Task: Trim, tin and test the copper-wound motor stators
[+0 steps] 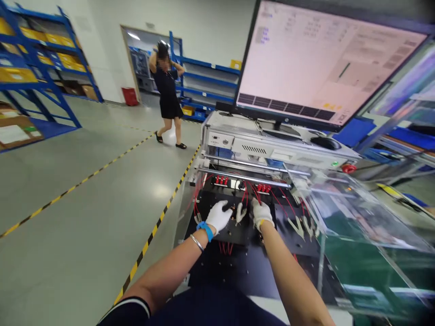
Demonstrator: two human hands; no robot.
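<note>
My left hand [219, 216], in a white glove with a blue wrist strap, is over the black panel [234, 236] with its thumb and fingers apart and nothing visible between them. My right hand [261, 213], also gloved, is at red wires right of a pale clip [241, 213]; its fingertips are blurred, and whether they hold anything is unclear. More pale clips [297, 227] on red wires lie farther right. Red connectors [222, 180] stand in a row at the panel's back.
A large monitor [326, 63] stands on the white machine housing [254, 149] behind the panel. Metal rods [244, 176] cross in front of it. A clear cover [360, 213] is at the right. A person [167, 86] stands near blue shelves [207, 79].
</note>
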